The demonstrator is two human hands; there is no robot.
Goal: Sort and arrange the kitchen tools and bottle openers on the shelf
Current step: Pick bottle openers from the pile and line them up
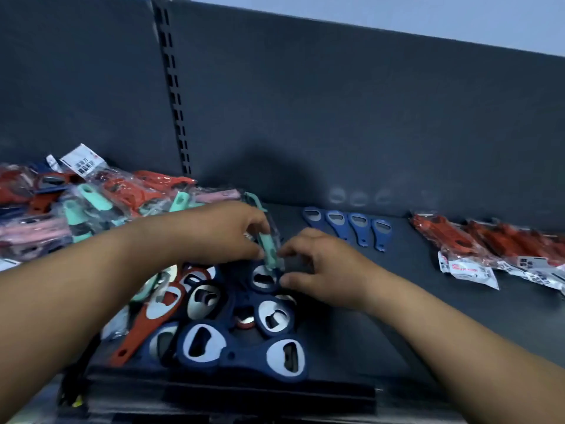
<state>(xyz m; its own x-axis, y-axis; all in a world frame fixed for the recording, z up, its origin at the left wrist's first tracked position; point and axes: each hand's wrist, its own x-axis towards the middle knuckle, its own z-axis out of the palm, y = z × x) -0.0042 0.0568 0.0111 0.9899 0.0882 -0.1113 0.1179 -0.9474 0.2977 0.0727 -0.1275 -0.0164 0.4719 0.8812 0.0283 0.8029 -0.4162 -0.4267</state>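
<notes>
Nearest the camera, at the front edge of the dark shelf (382, 338), lies a loose heap of bottle openers (232, 325), mostly dark blue ones with shiny metal heads, overlapping one another at all angles. A long red opener (146, 325) lies slanted along the left side of the heap, its handle pointing toward the front edge, and a pale mint one shows beneath it. Both bare forearms reach in from the bottom corners and meet just above the far end of the heap. The left hand (220, 231) has its thumb and fingers pinched around a mint-green tool in a clear plastic wrapper (265, 240), which stands tilted, its top leaning away toward the back wall. The right hand (318, 261) is just beside it, its fingertips closed on the lower end of the same wrapper, with the thumb near a blue opener head below. Farther back on the right, four blue openers (347, 226) lie in a neat row, side by side, heads toward the wall. To the left, a big untidy pile of wrapped tools (76, 203) in red, mint, pink and navy is heaped against the back. On the far right, red wrapped tools (489, 243) lie in a line, their white labels toward the front. A dark back panel (336, 117) with a slotted upright rises behind everything.
</notes>
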